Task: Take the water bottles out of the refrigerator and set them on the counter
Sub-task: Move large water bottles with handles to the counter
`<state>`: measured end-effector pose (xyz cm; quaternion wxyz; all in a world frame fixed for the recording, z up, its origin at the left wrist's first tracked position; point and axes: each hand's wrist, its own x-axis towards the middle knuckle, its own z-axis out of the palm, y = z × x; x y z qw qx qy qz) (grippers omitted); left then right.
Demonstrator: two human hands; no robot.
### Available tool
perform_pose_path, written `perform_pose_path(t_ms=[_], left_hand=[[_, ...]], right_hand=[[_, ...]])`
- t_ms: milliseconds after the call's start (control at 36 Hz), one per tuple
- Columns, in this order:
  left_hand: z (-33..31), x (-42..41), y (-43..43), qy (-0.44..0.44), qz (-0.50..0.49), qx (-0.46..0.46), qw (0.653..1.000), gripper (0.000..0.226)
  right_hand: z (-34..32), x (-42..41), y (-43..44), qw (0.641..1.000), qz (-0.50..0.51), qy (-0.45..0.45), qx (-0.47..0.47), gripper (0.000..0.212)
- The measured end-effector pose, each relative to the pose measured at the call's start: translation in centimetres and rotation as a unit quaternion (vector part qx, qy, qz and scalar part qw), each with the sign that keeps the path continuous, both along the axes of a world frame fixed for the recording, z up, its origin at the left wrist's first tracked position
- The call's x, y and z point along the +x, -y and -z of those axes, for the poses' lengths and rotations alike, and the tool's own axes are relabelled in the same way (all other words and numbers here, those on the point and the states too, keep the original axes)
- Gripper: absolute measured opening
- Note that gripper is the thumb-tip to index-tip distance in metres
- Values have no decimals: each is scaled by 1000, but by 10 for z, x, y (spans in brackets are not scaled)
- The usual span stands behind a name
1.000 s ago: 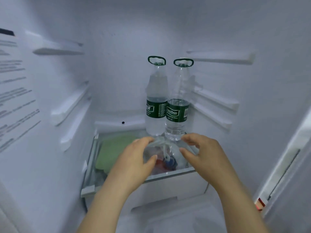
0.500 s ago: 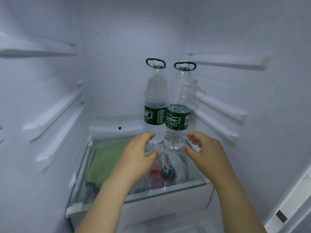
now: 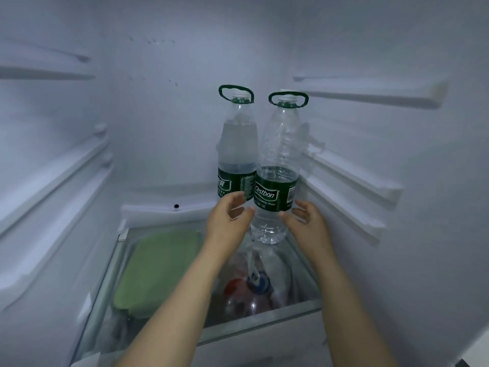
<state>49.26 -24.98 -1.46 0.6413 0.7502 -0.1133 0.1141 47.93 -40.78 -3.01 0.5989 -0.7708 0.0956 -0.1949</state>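
Two water bottles stand upright near the back right corner of the glass shelf, touching. The front bottle sits between the left hand and right hand, both open, not quite gripping. The rear bottle is just behind it.

Glass shelf, two upright water bottles

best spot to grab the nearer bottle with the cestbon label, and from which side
Grip the nearer bottle around its green label band, coming from the front, one hand on each flank. It stands upright and the band is its widest even section. The left hand and right hand are open at that height. The green carry loop on top is another option.
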Motion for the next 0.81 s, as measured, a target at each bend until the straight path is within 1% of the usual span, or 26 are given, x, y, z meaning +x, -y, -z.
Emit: perform_pose_path(t_ms=[194, 278, 306, 444, 556, 667, 750, 806], left_hand=[[-23, 16, 10, 35, 16, 9, 999, 42], [-25, 19, 11, 39, 24, 21, 999, 42], [-24, 20, 11, 39, 26, 22, 999, 41], [-22, 25, 9, 39, 31, 20, 999, 41], [-25, 29, 6, 31, 35, 18, 999, 52], [-30, 30, 7, 15, 35, 17, 999, 61], [-36, 29, 8, 10, 43, 9, 999, 67], [-38, 28, 9, 9, 50, 11, 999, 73]], right_hand=[[21, 25, 2, 1000, -20, 7, -10, 69], [24, 34, 0, 999, -33, 8, -18, 87], [24, 35, -1, 999, -40, 11, -15, 89], [29, 43, 0, 999, -45, 26, -7, 78], [35, 44, 0, 999, -38, 23, -6, 72], [37, 41, 4, 999, -36, 16, -24, 78], [37, 32, 7, 998, -51, 7, -36, 69], [35, 23, 8, 997, -65, 2, -34, 67]])
